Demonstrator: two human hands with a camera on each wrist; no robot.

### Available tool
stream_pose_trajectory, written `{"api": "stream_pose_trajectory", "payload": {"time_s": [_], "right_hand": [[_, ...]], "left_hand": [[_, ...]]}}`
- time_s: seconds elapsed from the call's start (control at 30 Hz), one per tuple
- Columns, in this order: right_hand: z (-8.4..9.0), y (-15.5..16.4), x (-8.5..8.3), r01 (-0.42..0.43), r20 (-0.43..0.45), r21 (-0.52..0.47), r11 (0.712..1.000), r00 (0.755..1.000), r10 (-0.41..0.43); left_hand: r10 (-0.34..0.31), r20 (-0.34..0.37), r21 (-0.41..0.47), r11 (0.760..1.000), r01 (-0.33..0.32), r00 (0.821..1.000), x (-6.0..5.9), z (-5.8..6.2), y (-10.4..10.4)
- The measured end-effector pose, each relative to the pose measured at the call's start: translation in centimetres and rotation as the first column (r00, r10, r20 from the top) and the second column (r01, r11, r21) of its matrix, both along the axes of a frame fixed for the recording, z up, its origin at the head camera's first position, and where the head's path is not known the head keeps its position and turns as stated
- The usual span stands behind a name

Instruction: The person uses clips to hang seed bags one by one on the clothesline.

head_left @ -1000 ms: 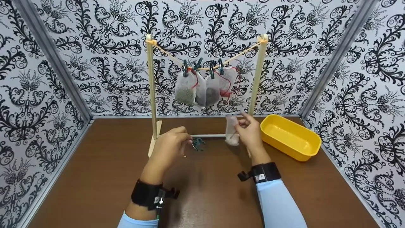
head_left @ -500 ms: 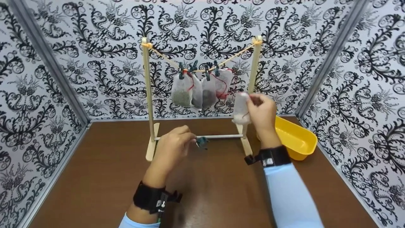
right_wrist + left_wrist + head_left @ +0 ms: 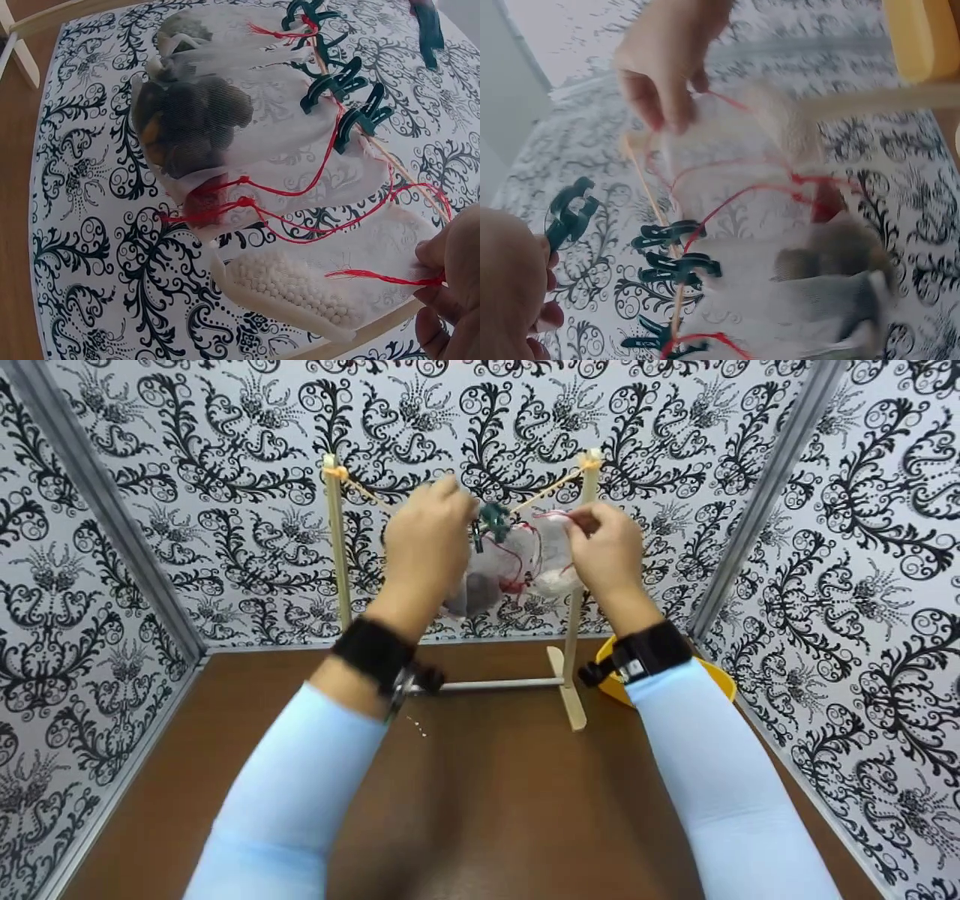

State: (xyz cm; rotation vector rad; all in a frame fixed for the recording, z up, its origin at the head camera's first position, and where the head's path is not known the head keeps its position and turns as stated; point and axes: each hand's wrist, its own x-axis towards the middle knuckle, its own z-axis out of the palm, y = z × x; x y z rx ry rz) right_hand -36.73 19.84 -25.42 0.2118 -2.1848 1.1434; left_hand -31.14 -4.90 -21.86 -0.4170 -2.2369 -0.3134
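My left hand [image 3: 429, 536] is raised in front of the cord and pinches a dark green clip [image 3: 571, 214] by its handles. My right hand [image 3: 609, 544] pinches the top edge and red drawstring of a white mesh bag [image 3: 285, 292] filled with small white beads. This bag hangs beside the right end of the orange cord [image 3: 649, 187]. Several other mesh bags hang from that cord on green clips [image 3: 364, 118]; one holds dark rounded pieces [image 3: 191, 120]. In the head view my left hand hides the leftmost bag.
The cord is tied between two wooden posts [image 3: 337, 547] joined low down by a white bar [image 3: 502, 685]. Behind the right forearm stands a yellow tub [image 3: 720, 679], partly hidden. Patterned walls [image 3: 247, 547] enclose the brown table [image 3: 510, 795].
Both hands have risen to cord height. The left hand carried its clip up from low over the table, and the right brought the bead bag up to the cord's right side.
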Motion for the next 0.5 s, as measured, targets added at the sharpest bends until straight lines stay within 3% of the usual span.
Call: {"api": "stream_pose_trajectory", "payload": {"time_s": [0.1, 0.17, 0.33, 0.5], "right_hand": [[0.7, -0.5, -0.5, -0.021, 0.013, 0.013, 1.0, 1.0, 0.021], [1.1, -0.8, -0.6, -0.031, 0.036, 0.013, 0.999, 0.999, 0.031], [1.7, -1.4, -0.6, -0.034, 0.071, 0.024, 0.999, 0.997, 0.032], [1.5, -1.2, -0.8, -0.063, 0.05, -0.003, 0.998, 0.997, 0.063]], "left_hand": [[0.054, 0.114, -0.033, 0.998, -0.051, 0.992, -1.7, 2.2, 1.3], [0.079, 0.121, -0.056, 0.996, -0.073, 0.99, -2.6, 2.8, 2.1], [0.11, 0.04, -0.098, 0.99, -0.105, 0.993, -4.2, 2.9, 3.3], [0.108, 0.035, -0.117, 0.988, -0.104, 0.993, -5.5, 2.5, 3.9]]}}
